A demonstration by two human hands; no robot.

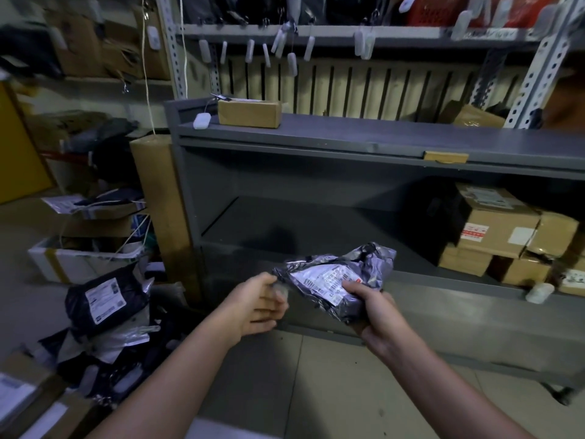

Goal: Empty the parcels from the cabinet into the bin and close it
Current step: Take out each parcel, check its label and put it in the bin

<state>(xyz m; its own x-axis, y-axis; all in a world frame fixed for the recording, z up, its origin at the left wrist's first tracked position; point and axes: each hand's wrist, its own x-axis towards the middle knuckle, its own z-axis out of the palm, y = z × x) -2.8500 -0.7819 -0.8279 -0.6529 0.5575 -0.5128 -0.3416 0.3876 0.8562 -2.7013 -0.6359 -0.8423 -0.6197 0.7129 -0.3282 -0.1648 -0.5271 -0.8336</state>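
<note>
My right hand (373, 308) grips a crumpled grey plastic parcel (367, 264) with a white shipping label, held in front of the open grey metal cabinet (316, 191). My left hand (258, 302) is at the parcel's left end, fingers loosely bent and touching its edge. Inside the cabinet, the left part of the shelf is bare. Several brown cardboard boxes (493, 229) are stacked at the right of that shelf. One small brown box (249, 113) sits on the cabinet's top. No bin is clearly recognisable in view.
A heap of dark and white bagged parcels (104, 299) lies on the floor at the left, beside cardboard boxes (79, 258) and a tall cardboard tube (164, 204). Metal shelving (316, 31) with hanging white tags rises behind the cabinet. Tiled floor (316, 391) lies under my arms.
</note>
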